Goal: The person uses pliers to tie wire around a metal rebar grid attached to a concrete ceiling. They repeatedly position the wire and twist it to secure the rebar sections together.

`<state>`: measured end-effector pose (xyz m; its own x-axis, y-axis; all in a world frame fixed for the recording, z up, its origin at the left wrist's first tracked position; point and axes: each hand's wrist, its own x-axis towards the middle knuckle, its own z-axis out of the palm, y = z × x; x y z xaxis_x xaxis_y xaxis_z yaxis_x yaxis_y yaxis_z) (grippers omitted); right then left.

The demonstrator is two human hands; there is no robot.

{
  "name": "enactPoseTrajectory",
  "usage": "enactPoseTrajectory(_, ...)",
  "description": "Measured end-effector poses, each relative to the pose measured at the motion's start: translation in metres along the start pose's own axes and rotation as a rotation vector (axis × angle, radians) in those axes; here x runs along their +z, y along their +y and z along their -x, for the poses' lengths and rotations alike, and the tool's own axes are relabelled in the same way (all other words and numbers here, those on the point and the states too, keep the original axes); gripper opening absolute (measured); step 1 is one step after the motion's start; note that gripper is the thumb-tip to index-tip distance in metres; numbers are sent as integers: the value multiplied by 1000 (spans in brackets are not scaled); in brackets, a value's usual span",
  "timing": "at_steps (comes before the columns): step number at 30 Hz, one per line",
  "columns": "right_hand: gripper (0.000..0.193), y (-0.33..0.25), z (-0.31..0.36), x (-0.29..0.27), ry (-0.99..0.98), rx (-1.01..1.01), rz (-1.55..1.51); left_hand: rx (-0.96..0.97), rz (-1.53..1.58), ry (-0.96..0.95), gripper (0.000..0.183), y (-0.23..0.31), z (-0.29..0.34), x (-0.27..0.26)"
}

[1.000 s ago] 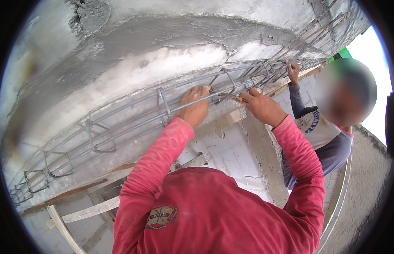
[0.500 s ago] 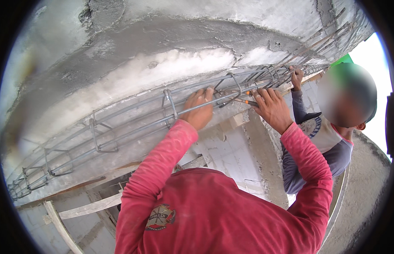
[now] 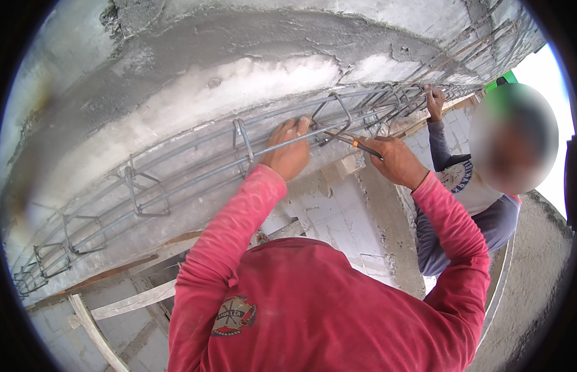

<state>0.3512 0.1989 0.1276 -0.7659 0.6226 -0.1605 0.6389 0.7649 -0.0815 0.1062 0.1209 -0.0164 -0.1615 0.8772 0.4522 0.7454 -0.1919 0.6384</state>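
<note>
A long cage of steel reinforcing bars (image 3: 205, 172) with bent square stirrups (image 3: 242, 141) runs along the concrete ledge. My left hand (image 3: 289, 150) reaches in among the bars, one bar crossing over it. Its fingers are bent together beside a stirrup (image 3: 339, 115); what they pinch is hidden. To the right, my right hand (image 3: 397, 161) is closed round the black and orange handles of a pair of pincers (image 3: 355, 144). Their jaws point left, in at the bars near my left fingertips. The very tip is too small to make out.
A co-worker (image 3: 481, 192) stands at the right, one hand (image 3: 433, 102) on the cage's far end. Rough concrete (image 3: 239, 56) curves above the bars. Wooden battens (image 3: 133, 300) lie below left, and a cement-covered surface (image 3: 530, 266) lies at the lower right.
The pincers' handles, spread apart before, have come together in my right hand, which has turned and lowered slightly. My left hand stays nearly in place. The view has shifted a little.
</note>
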Motion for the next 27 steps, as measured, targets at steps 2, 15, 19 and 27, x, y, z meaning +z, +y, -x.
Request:
enactPoseTrajectory(2,50,0,3,7,45,-39,61,-1,-1,0,44,0,0,-1)
enactPoseTrajectory(15,46,-13,5,13,100,13,187,-31,-45,18,41,2,1,0)
enactPoseTrajectory(19,41,39,-6,11,142,-300,108,-52,-11,-12,37,7,0,-2)
enactPoseTrajectory(27,60,21,-19,-23,-572,227,-650,9,-55,11,37,-5,1,15)
